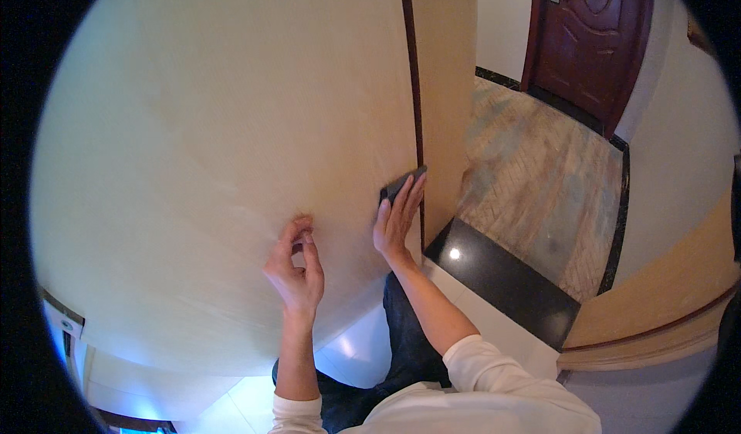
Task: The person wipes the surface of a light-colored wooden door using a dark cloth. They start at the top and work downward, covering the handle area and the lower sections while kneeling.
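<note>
A broad pale wood-grain panel [220, 133] stands upright before me. My right hand [396, 225] lies with extended fingers over a dark grey folded cloth or pad [396, 188], pressing it to the panel close to its right side. A narrow dark strip [413, 75] runs down there, and one corner of the cloth reaches it. To the left, my left hand [298, 266] is raised at the panel with curled fingers, the thumb near the fingertips. Nothing is visible between them, and whether the fingertips touch the panel is unclear.
Right of the strip is a tan wooden upright [443, 104]. Beyond a black stone threshold [509, 283] lies a patterned floor [538, 185] leading to a dark red door [590, 46]. White floor tiles [359, 347] are under me. A metal fitting [66, 324] shows at lower left.
</note>
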Demonstrator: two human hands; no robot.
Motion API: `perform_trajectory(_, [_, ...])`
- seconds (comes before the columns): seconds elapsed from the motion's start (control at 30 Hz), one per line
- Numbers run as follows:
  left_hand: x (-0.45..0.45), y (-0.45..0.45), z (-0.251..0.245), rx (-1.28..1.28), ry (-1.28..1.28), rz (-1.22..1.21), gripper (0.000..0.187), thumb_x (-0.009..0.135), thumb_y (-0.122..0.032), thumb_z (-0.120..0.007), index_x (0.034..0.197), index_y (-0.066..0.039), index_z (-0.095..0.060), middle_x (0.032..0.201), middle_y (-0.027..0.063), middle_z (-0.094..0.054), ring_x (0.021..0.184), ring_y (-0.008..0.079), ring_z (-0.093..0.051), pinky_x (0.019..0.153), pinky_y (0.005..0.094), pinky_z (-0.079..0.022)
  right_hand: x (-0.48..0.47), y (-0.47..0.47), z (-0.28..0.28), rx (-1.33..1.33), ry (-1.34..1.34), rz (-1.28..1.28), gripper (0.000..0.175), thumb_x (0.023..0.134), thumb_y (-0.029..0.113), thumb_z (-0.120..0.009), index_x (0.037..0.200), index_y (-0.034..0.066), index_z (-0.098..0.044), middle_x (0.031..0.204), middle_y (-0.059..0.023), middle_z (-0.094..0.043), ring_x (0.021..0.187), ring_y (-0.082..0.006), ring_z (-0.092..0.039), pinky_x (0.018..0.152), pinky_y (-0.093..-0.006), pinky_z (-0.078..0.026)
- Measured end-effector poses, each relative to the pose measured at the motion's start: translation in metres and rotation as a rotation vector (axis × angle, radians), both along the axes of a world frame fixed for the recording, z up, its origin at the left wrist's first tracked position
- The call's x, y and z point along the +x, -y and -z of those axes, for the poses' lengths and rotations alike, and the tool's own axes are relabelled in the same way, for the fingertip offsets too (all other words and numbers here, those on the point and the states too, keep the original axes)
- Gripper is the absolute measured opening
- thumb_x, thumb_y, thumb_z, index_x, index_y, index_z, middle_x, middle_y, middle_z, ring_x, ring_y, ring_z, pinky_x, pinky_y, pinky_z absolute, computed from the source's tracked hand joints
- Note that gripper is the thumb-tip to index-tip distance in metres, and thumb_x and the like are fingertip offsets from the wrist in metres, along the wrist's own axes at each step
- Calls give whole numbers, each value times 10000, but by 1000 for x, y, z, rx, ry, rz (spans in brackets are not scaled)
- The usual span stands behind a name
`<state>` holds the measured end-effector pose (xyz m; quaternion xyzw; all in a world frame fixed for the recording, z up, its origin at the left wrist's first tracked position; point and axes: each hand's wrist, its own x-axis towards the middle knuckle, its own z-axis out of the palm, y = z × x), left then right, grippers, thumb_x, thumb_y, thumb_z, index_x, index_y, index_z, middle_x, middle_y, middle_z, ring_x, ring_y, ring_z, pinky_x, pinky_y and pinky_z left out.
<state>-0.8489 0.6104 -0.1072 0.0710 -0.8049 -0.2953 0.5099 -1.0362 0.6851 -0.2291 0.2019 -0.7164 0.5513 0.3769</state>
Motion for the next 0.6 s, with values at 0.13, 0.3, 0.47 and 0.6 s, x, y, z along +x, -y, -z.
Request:
perform_trajectory(0.13, [8,0,0,79,23,36,184,996,-17,-602,1152,6,-697,1076,114,-744,964,190,-729,836,317,-593,-24,4,-101,2,-162,11,710,1055,336,-441,1618,-7,-180,1670,-331,-48,1531,-548,-73,1221,-654,-73])
perform_trajectory(0.3, [8,3,11,121,32,43,181,1003,-38,-607,1158,-5,-695,1063,101,-744,979,188,-723,827,316,-587,-41,10,-210,40,-342,98,710,1047,350,-458,1612,-5,-214,1667,-333,-79,1528,-548,-89,1218,-657,-81])
perform_trajectory(0.47, [-9,-7,77,658,165,288,290,1018,-195,-638,1263,-40,-654,1107,94,-736,1020,188,-693,863,336,-561,-25,11,-119,58,-218,31,736,1045,387,-445,1615,-6,-196,1672,-329,-60,1533,-547,-66,1214,-669,-57])
perform_trajectory(0.6, [-36,-47,149,1300,388,461,534,1000,-366,-675,1373,3,-575,1194,117,-708,1130,209,-649,973,373,-522,22,11,-4,38,-21,-61,747,1060,397,-401,1632,11,-115,1678,-323,14,1540,-542,-11,1219,-662,-37])
